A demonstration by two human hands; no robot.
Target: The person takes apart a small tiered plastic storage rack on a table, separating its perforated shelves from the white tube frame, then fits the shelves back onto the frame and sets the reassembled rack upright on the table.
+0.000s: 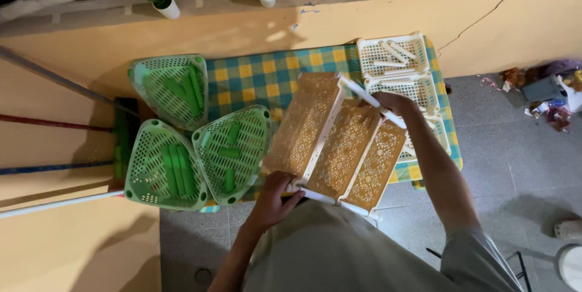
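Our left hand (pixel 274 198) grips the near end of the tan lattice rack (pixel 334 140); our right hand (pixel 394 105) clasps its far white pole (pixel 370 100).

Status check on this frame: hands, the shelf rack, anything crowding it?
Left hand grips near white pole; right hand on far pole. Orange three-tier rack tilted over checked table. Green baskets close on the left.

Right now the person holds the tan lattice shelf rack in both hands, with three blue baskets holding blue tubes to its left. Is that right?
Not quite: the head view shows the three baskets and the tubes in them are green, not blue. The rest stands: the left hand and right hand both hold the tan lattice shelf rack, baskets to its left.
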